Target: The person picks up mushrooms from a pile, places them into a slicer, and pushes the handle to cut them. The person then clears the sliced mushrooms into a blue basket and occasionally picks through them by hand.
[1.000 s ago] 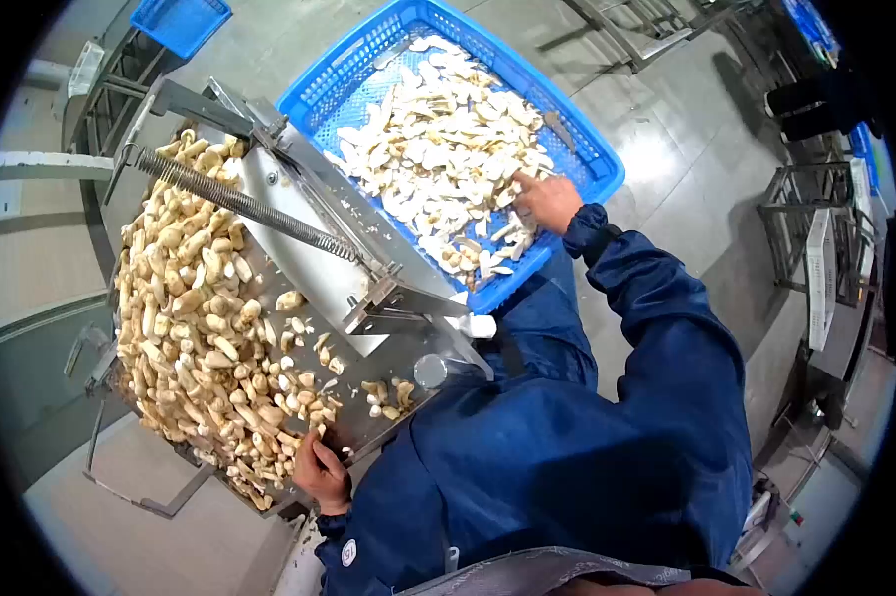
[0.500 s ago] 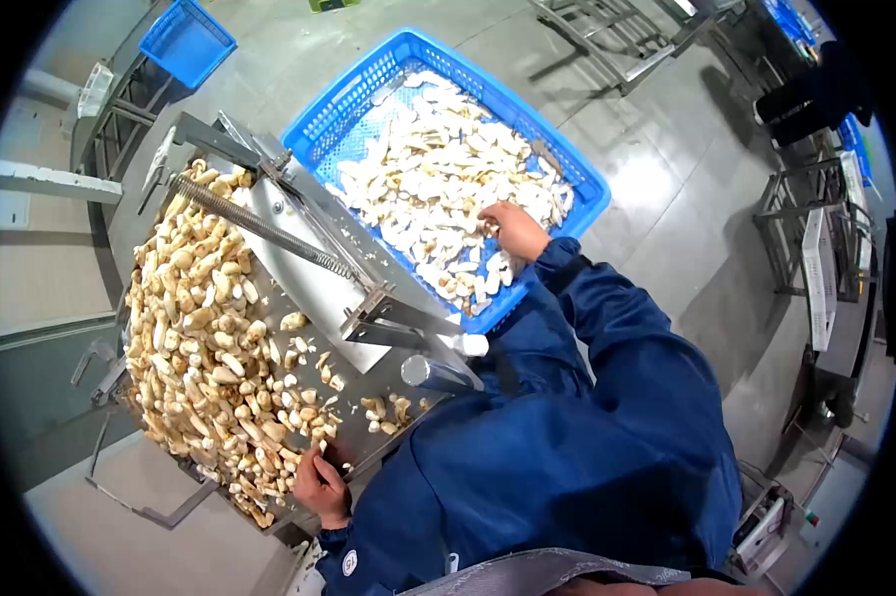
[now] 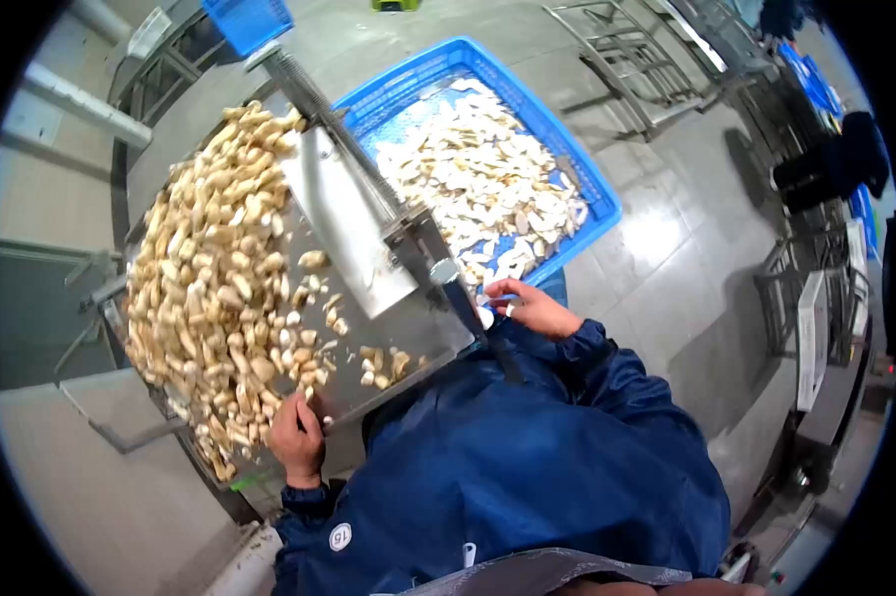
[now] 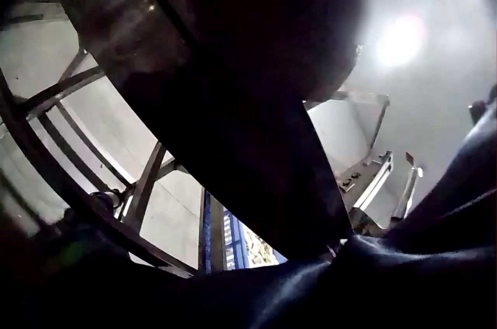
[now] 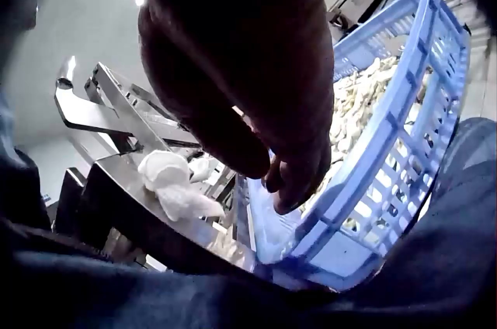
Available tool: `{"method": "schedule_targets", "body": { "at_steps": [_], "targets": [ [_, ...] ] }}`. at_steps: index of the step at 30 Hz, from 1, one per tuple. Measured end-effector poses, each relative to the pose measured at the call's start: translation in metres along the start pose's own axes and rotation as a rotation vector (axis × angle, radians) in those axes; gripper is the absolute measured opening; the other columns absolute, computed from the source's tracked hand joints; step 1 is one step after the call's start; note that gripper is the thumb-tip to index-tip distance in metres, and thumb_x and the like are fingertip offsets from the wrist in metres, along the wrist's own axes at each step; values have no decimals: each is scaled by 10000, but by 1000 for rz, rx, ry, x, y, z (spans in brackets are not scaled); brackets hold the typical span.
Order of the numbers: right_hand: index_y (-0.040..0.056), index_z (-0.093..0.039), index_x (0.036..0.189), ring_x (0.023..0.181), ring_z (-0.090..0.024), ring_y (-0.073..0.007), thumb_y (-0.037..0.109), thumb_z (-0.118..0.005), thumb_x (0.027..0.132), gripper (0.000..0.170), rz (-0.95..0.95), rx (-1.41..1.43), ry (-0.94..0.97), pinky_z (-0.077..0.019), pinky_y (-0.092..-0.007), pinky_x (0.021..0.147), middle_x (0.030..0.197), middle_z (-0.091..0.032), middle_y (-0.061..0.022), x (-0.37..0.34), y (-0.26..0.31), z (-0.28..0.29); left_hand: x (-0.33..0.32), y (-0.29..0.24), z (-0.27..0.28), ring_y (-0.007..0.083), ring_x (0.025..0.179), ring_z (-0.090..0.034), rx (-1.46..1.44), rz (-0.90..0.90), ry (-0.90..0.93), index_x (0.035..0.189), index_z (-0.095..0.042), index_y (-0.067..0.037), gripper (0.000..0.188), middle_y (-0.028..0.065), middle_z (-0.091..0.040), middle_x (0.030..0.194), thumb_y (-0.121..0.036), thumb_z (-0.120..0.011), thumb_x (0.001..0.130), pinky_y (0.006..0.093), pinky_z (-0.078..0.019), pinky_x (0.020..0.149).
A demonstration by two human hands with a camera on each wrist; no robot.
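Whole pale-brown mushrooms (image 3: 214, 268) lie in a big heap on a metal table (image 3: 363, 343). My left hand (image 3: 297, 439) is at the table's near edge, its relaxed fingers reaching to small mushrooms at the heap's border; it is mostly dark in the left wrist view. My right hand (image 3: 535, 308) hangs beside the near corner of a blue basket (image 3: 597, 189) of white mushroom slices (image 3: 468, 169). Its fingers are loosely bent, close to the white-wrapped end (image 5: 175, 185) of a metal piece. A hinged metal cutter with a long spring (image 3: 319, 94) stands between heap and basket.
Several cut mushroom pieces (image 3: 378, 368) lie apart from the heap near the table's front edge. Another blue basket (image 3: 247, 22) stands at the far left. Metal racks (image 3: 626, 70) stand on the floor beyond. A person in dark clothes (image 3: 835, 164) is at the right.
My right hand has left the slices in the basket and come back toward the cutter's near end. The spring arm looks swung over toward the basket. My left hand has stayed at the heap's edge.
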State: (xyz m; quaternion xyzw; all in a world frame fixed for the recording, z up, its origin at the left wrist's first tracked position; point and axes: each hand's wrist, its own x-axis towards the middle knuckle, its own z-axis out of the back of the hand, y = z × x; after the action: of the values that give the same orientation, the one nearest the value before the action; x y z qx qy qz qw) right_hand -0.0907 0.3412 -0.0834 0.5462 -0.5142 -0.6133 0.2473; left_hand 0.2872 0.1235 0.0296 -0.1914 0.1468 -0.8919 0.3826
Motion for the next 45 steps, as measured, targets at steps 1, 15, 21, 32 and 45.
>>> {"method": "schedule_targets", "body": {
  "at_steps": [1, 15, 21, 32, 45],
  "targets": [
    [17, -541, 1235, 1158, -538, -151, -84, -506, 886, 365, -13, 22, 29, -424, -275, 997, 1202, -554, -39, -4, -7, -3, 3, -2, 1, 353, 746, -655, -14, 7, -4, 979, -681, -10, 162, 168, -680, 854, -103, -557, 931, 400, -518, 646],
    [8, -434, 1287, 1051, -668, -282, 39, -476, 992, 300, 177, -432, 288, -515, -348, 891, 1183, -653, -174, -94, 84, -75, 16, -48, 31, 112, 630, -504, -553, -112, -243, 1010, -691, -31, 180, 48, -583, 762, 41, -676, 845, 247, -391, 552],
    [55, -708, 983, 1002, -658, -260, -43, -678, 796, 213, 741, -462, 465, -537, -350, 812, 1063, -684, -111, -104, 170, -112, 46, -134, 72, 168, 642, -531, -1423, -810, -281, 740, -737, -131, 153, 26, -636, 789, -19, -815, 670, 259, -371, 509],
    [86, -763, 1019, 840, -651, -215, 29, -709, 783, 249, 726, -296, 717, -527, -314, 710, 938, -648, -56, -75, 152, -161, 49, -134, 70, 177, 730, -498, -1717, -912, -129, 915, -702, -134, 267, 38, -556, 892, -27, -840, 712, 292, -358, 460],
    [4, -750, 942, 747, -710, -238, -101, -734, 687, 277, 814, -7, 317, -585, -306, 658, 874, -682, -134, -77, 168, -172, 56, -132, 55, 170, 501, -504, -1805, -792, -198, 677, -682, 2, 82, 97, -597, 718, 68, -727, 658, 236, -298, 394]
  ]
}}
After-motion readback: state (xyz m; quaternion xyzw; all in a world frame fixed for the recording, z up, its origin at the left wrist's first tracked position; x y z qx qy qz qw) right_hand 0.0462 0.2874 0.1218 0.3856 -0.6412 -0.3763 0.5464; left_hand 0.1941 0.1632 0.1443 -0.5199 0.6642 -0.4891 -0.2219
